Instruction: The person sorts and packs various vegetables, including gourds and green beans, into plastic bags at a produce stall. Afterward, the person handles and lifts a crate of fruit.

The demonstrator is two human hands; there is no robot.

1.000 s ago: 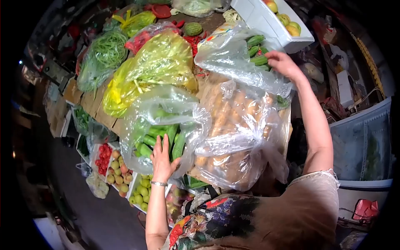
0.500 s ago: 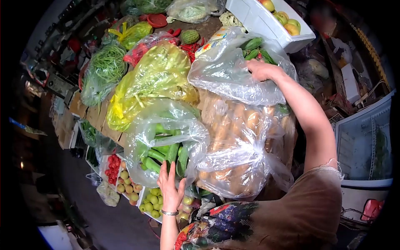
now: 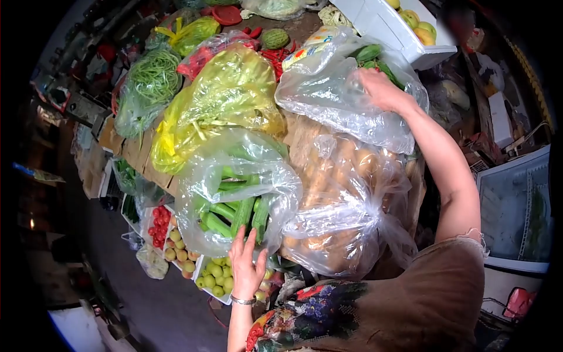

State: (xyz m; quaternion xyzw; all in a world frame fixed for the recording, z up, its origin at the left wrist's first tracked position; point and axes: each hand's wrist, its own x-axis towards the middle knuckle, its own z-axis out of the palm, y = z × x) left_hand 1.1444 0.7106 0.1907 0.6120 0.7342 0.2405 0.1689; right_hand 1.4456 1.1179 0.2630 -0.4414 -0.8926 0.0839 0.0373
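Observation:
My left hand (image 3: 247,267) has its fingers apart at the near edge of an open clear bag (image 3: 193,199) that holds long green vegetables (image 3: 241,216). My right hand (image 3: 378,88) reaches into the mouth of another clear bag (image 3: 316,88) at the upper right, beside green vegetables (image 3: 369,54). The bag's plastic covers its fingertips, so whether they hold anything is hidden. Between the two hands lies a tied clear bag of long brown roots (image 3: 334,193).
Yellow bags (image 3: 234,94) and a bag of green beans (image 3: 151,79) lie at the upper left. A white box with fruit (image 3: 381,26) stands at the top right. Trays of tomatoes (image 3: 159,226) and green fruit (image 3: 215,276) sit at the lower left.
My right hand has moved left and deeper into the upper bag, whose plastic now lies differently. My left hand has drawn back from among the green vegetables to the bag's near edge.

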